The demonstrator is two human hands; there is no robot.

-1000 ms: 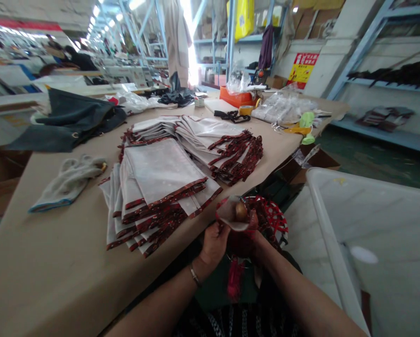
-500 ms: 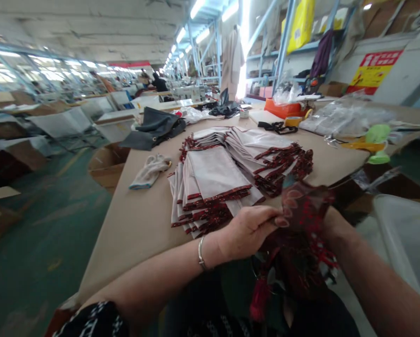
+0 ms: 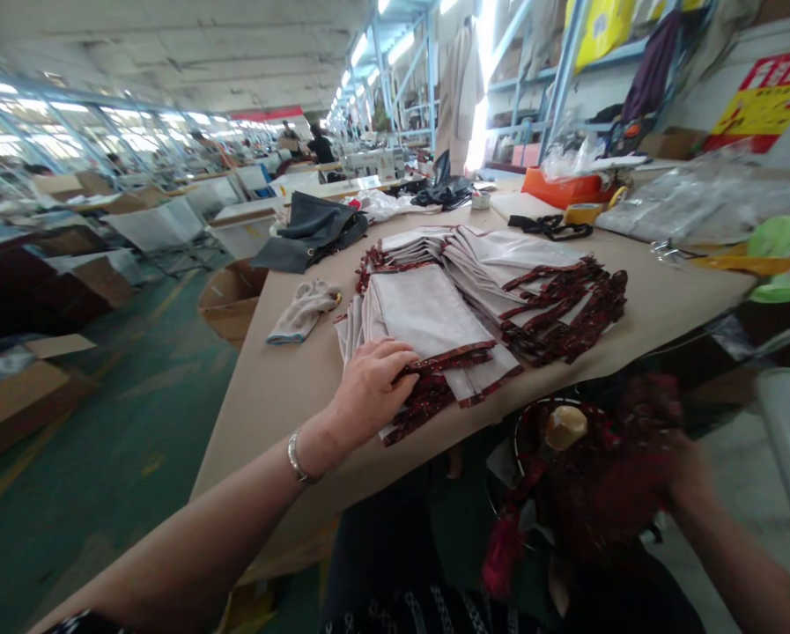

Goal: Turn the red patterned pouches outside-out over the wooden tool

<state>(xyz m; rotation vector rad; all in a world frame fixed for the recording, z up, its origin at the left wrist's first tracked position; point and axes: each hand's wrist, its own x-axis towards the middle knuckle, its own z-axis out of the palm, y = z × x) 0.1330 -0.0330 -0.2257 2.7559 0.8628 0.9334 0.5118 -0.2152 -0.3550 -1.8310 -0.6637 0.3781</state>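
Observation:
My left hand (image 3: 376, 387) is at the near left corner of a stack of pale grey fabric pieces (image 3: 427, 308) edged with dark red patterned trim. Its fingers curl over the top piece, with the thumb by the trim, pinching the edge. A second stack of the same trimmed pieces (image 3: 520, 255) fans out behind and to the right. Down at the lower right, below the table edge, my right hand (image 3: 689, 475) is closed on dark red patterned fabric (image 3: 632, 475); motion blurs it and its fingers are partly hidden. A red tassel (image 3: 502, 555) hangs beside that fabric.
A work glove (image 3: 306, 310) lies on the brown table (image 3: 255, 396), left of the stacks. Dark grey cloth (image 3: 315, 231), an orange bin (image 3: 566, 187), black straps (image 3: 550, 226) and a green plastic fan (image 3: 781, 255) lie farther back. A cardboard box (image 3: 229, 304) stands on the floor.
My left hand has left the dark red fabric and moved left to the corner of the front stack. My right hand has drawn the red fabric lower and right. The view has shifted.

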